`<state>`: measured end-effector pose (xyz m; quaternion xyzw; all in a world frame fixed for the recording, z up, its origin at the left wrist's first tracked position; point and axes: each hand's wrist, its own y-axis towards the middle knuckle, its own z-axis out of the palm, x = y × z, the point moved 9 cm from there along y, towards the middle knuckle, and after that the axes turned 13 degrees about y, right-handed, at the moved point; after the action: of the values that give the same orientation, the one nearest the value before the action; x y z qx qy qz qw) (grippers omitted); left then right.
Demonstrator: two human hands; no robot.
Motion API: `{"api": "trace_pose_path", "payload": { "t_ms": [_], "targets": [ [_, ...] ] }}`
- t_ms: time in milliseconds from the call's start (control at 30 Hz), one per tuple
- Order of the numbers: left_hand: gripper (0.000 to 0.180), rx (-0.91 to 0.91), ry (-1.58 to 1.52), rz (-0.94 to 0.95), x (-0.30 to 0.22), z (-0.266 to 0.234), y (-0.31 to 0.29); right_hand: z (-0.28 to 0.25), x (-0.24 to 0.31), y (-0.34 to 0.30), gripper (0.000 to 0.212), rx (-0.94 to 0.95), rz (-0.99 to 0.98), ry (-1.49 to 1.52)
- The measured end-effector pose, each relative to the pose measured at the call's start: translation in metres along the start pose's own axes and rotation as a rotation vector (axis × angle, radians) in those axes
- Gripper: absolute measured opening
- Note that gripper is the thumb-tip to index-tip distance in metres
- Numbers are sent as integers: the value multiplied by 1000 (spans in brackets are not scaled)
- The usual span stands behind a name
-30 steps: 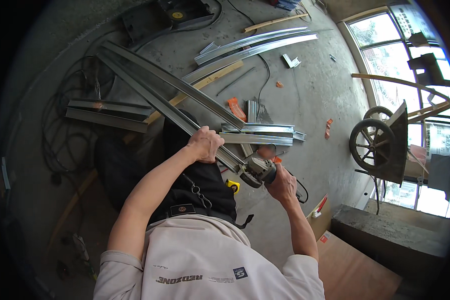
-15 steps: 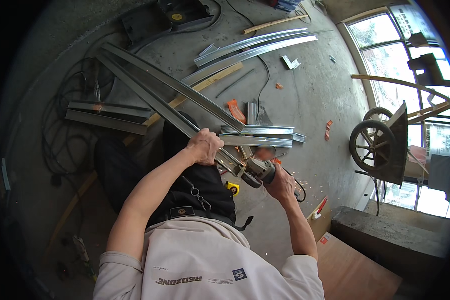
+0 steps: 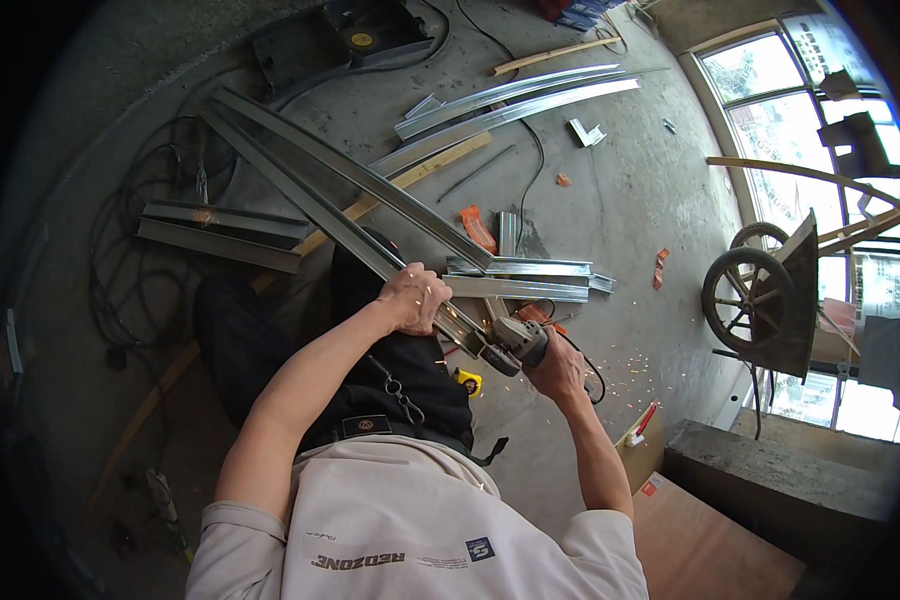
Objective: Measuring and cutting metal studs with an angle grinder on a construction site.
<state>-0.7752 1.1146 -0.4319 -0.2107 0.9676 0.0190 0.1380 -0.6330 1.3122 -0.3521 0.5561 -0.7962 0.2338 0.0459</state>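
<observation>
My left hand (image 3: 416, 298) is wrapped round a long metal channel (image 3: 315, 205) that runs from the far left down past my knee. My right hand (image 3: 557, 368) grips the body of an angle grinder (image 3: 515, 338). The grinder's guard and disc side meets the near end of the channel, and sparks fly off to the right and around my left hand. The exact contact of the disc is hidden by the guard. Just beyond the grinder lie short metal channel pieces (image 3: 530, 288). A yellow tape measure (image 3: 468, 381) is on the floor by my leg.
More metal channels (image 3: 510, 108), a wooden strip (image 3: 440, 160) and orange scraps (image 3: 477, 228) lie on the concrete floor. Dark cables (image 3: 120, 270) coil at left beside an open black case (image 3: 335, 45). A wheeled cart (image 3: 770, 290) stands at right, near a plywood board (image 3: 715, 540).
The sparks now spread more widely over the floor to the right. The grinder has shifted very slightly toward the left; both hands keep their grip.
</observation>
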Motion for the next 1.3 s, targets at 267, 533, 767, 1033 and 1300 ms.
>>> {"api": "trace_pose_path", "payload": {
  "t_ms": [267, 533, 767, 1033, 1300],
  "targets": [
    [22, -17, 21, 22, -3, -1, -1, -4, 4, -1, 59, 3, -50, 8],
    [20, -73, -8, 21, -1, -6, -2, -6, -4, 1, 57, 1, -53, -34],
    [20, -69, 1, 31, -2, -3, -1, -1, -16, 4, 60, -1, -47, -78],
    [30, -301, -34, 78, -5, -27, -12, -16, -23, -21, 59, 1, 65, -66],
    [33, -346, 71, 46, -10, -35, -12, -17, 4, -33, 56, -26, -68, -19]
  ]
}}
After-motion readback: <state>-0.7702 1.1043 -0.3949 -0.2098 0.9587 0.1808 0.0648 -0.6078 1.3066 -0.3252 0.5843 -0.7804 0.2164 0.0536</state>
